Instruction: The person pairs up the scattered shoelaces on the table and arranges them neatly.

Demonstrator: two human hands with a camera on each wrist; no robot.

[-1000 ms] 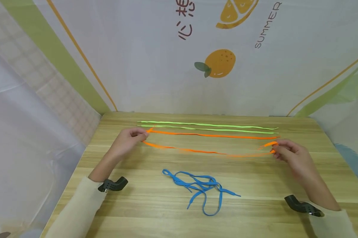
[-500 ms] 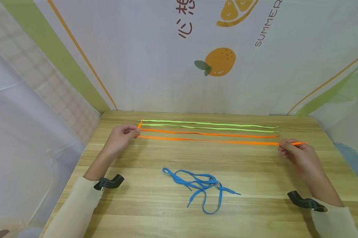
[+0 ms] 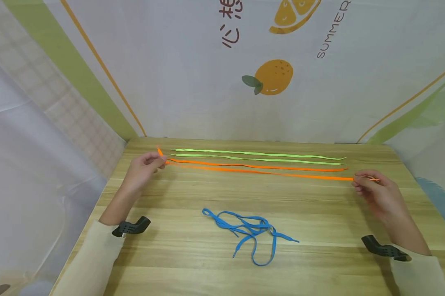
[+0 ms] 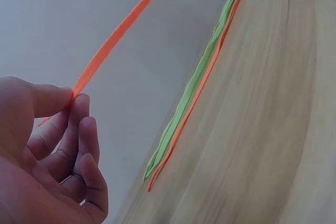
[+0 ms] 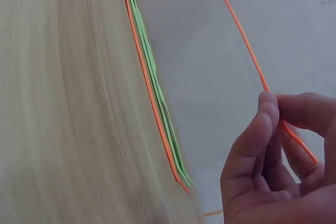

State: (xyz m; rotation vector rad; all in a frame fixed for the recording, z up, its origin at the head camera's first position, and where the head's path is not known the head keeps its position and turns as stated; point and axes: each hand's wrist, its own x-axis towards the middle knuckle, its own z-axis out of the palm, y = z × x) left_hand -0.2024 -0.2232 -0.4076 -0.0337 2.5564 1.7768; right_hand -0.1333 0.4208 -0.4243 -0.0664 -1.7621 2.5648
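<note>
An orange shoelace (image 3: 311, 177) is stretched straight between both hands, raised over the table. Thumb and fingertips of my left hand (image 3: 142, 169) pinch it near one end, and a short tail sticks up past the fingers. At the other end my right hand (image 3: 379, 193) pinches it the same way, with its tail running back over the palm in the right wrist view. Just behind, a second orange shoelace (image 3: 266, 167) lies straight on the table. Two light green shoelaces (image 3: 252, 153) lie parallel beyond that one, close together, as the left wrist view also shows.
A tangled blue shoelace (image 3: 244, 227) lies in loops on the wooden table (image 3: 178, 263), nearer the body. Behind the table's far edge hangs a white curtain (image 3: 192, 90) with fruit prints. Dark wrist cameras sit on both sleeves.
Both hands have moved apart, the left one farther left and slightly back. The sagging orange shoelace between them has been pulled straight. The laces on the table have stayed put.
</note>
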